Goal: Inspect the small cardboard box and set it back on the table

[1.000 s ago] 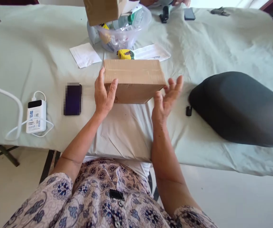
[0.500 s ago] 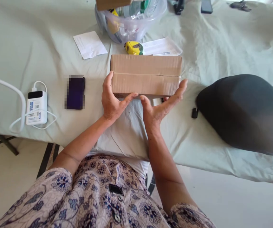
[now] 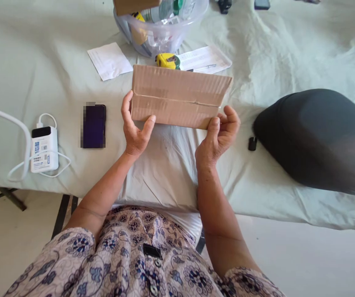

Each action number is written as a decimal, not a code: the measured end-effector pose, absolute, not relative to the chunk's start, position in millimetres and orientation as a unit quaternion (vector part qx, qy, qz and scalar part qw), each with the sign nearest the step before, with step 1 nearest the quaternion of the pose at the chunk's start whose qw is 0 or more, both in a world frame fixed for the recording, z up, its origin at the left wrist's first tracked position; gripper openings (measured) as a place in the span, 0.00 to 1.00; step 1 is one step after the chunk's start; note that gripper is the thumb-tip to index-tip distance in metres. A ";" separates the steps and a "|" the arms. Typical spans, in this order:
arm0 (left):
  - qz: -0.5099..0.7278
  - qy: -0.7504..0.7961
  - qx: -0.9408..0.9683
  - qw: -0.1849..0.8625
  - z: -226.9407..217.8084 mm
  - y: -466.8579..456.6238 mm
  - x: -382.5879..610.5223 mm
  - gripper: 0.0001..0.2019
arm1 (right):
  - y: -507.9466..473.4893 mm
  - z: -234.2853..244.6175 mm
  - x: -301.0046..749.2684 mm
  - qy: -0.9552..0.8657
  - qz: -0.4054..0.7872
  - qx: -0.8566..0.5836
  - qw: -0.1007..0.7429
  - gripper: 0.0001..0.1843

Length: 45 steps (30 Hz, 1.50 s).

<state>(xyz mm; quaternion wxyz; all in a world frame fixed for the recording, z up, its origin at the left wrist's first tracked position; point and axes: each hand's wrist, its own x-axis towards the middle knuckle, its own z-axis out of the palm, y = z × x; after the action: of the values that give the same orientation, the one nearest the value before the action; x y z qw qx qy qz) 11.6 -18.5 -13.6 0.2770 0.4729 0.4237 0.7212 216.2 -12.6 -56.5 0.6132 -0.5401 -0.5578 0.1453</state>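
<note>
I see the left hand (image 3: 134, 133) and right hand (image 3: 219, 137), fingers clamped on opposite ends of a cardboard box (image 3: 177, 97) above the counter (image 3: 41, 74).

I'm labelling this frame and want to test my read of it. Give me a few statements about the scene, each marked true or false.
1. The left hand and the right hand both grip the cardboard box. True.
2. The yellow tape measure sits inside the clear bowl. False: it lies on the cloth, between the bowl and the box.
3. The dark phone lies left of the left hand. True.
4. The white power bank has no cable attached. False: a white cable is plugged into it.
5. The box rests on the dark cushion. False: the cushion lies apart, to the right.
</note>
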 end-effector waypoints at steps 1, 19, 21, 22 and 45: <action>0.716 0.418 0.490 0.269 -18.3 -15.1 8.9 0.35 | -11.1 -58.5 217.3 -0.560 0.153 -0.523 0.624 0.31; 0.697 0.466 0.517 0.175 -67.4 10.5 -0.6 0.23 | -8.3 -42.2 209.0 -0.460 0.141 -0.559 0.675 0.35; 0.696 0.482 0.503 0.176 -68.8 10.2 1.5 0.21 | -9.7 -42.5 208.2 -0.466 0.127 -0.579 0.656 0.35; 0.692 0.489 0.501 0.177 -69.2 9.8 2.3 0.21 | -10.6 -42.8 207.8 -0.470 0.122 -0.588 0.647 0.35; 0.585 0.524 0.618 0.043 -54.3 -9.6 15.3 0.37 | -20.2 -58.4 209.0 -0.631 0.015 -0.613 0.474 0.53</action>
<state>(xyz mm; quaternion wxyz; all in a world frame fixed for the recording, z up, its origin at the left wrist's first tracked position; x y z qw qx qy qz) 15.3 -9.6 -54.3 0.0433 0.6183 0.5235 0.5846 209.0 -20.2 -58.4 0.4744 -0.6131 -0.6315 0.0146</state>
